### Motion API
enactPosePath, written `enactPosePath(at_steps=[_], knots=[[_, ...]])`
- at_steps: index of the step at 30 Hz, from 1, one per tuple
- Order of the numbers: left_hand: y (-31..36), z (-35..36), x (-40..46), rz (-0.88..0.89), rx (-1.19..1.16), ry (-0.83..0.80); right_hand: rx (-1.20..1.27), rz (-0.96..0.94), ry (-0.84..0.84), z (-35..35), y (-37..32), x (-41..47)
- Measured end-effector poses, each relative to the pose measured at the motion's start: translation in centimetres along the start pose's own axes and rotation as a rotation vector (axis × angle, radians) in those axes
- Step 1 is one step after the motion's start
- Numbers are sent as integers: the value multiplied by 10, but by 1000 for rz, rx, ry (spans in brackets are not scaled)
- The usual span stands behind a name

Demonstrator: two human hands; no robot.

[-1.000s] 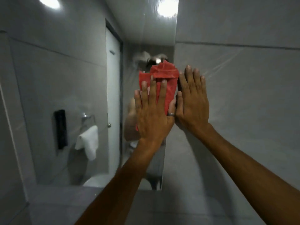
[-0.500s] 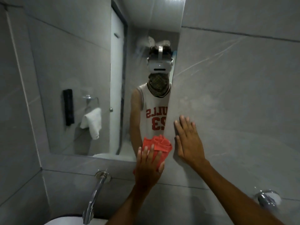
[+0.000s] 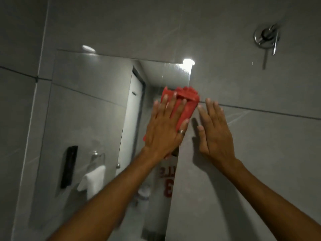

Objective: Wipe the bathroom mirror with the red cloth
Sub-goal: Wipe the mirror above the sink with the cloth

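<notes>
A frameless mirror (image 3: 90, 101) hangs on the grey tiled wall, left of centre. My left hand (image 3: 165, 129), with a ring on one finger, lies flat on the red cloth (image 3: 187, 103) and presses it against the mirror's upper right part, close to its right edge. The cloth is bunched and sticks out above and right of my fingers. My right hand (image 3: 213, 131) rests flat on the wall tile just right of the mirror's edge, fingers spread, holding nothing.
A chrome shower valve (image 3: 266, 38) is mounted on the wall at the upper right. The mirror reflects a white door (image 3: 132, 119), a black wall dispenser (image 3: 69, 166), a white towel (image 3: 93, 181) on a ring, and my jersey.
My left hand has slid the red cloth up from the mirror's bottom edge to its upper right part. My right hand moved up the wall alongside. The view tilted upward.
</notes>
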State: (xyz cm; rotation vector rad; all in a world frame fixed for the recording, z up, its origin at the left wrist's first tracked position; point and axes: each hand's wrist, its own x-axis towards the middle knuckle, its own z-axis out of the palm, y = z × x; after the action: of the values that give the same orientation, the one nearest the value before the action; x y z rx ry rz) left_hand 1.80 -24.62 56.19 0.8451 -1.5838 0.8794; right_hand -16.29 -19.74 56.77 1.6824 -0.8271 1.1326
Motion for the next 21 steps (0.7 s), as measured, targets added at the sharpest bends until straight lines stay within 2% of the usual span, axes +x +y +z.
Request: enactPosePath(at_steps=[4, 8, 11, 16, 21], knots=[[-17, -14, 103, -34, 9, 49, 41, 157, 87, 1, 9, 52], [-27, -21, 111, -48, 1, 28, 23, 265, 90, 10, -3, 76], [-46, -30, 103, -88, 23, 38, 3, 232, 47, 20, -15, 91], [-108, -52, 87, -221, 50, 37, -100, 74, -30, 35, -43, 119], [-177, -77, 77, -377, 93, 73, -77, 5, 8, 55, -84, 143]])
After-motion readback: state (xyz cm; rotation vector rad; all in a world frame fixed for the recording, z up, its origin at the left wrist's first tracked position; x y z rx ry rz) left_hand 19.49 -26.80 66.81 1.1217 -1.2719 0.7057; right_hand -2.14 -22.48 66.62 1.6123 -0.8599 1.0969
